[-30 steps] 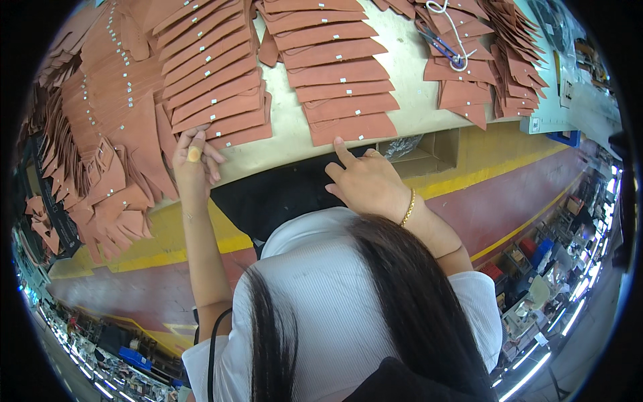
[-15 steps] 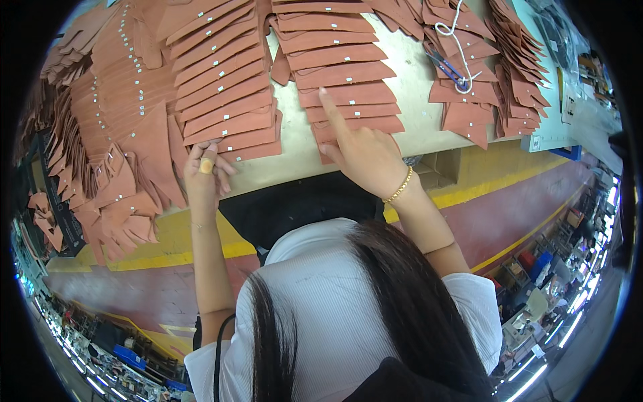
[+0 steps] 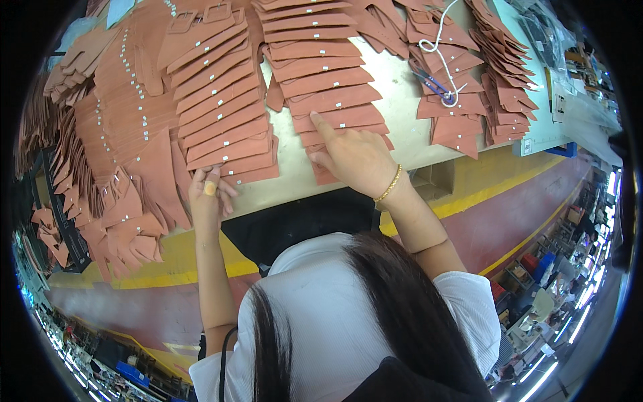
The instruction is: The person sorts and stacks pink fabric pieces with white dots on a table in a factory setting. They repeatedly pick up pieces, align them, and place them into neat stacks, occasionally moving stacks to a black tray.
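Observation:
Overlapping reddish-brown leather pieces with small white stickers lie in two columns on the table before me. My right hand (image 3: 356,159) rests low on the middle column (image 3: 335,100). Its index finger is stretched out, the tip touching a piece near its left edge; the thumb stands apart and the other fingers are bent under. At the lower left corner of the left column (image 3: 224,127) is my left hand (image 3: 213,194), its fingers loosely bent and apart, fingertips at the edge of the lowest pieces. A yellow wrap (image 3: 210,188) sits on one finger. Neither hand visibly holds anything.
Larger leather pieces (image 3: 127,134) spread over the left side, some hanging past the table's front edge. At right, blue-handled snips (image 3: 435,86) with a white cord (image 3: 439,47) lie on more pieces. A fanned stack (image 3: 502,67) stands beside a pale green board (image 3: 548,127).
The view has shifted, so table and hands appear lower in it. My right fingertip stays on the same piece, and my left hand stays at the column's corner.

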`<action>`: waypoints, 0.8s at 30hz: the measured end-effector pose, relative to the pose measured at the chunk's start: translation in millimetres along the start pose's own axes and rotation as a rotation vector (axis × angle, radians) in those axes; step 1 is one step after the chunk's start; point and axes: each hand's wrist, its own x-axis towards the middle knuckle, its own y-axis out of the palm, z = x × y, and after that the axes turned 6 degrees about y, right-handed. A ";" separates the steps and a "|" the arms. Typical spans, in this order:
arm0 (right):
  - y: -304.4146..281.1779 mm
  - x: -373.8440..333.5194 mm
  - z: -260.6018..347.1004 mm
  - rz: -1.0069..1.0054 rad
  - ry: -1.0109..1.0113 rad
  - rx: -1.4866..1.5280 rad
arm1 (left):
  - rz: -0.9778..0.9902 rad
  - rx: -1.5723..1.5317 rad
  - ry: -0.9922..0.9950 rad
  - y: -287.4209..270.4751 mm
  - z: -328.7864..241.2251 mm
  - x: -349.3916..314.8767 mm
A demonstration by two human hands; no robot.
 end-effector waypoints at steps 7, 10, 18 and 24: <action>-22.7 45.7 -7.8 -0.245 0.018 0.119 | 0.029 -0.020 -0.001 -2.2 1.9 0.6; -25.8 72.1 -11.5 -0.210 0.147 0.110 | 0.012 -0.005 -0.014 -1.8 1.3 0.6; -14.1 111.4 -14.4 -0.271 0.158 0.160 | 0.019 -0.018 -0.002 -2.8 3.4 0.8; 3.5 102.3 -12.1 -0.336 0.217 0.015 | 0.012 -0.016 0.026 -6.4 11.2 2.1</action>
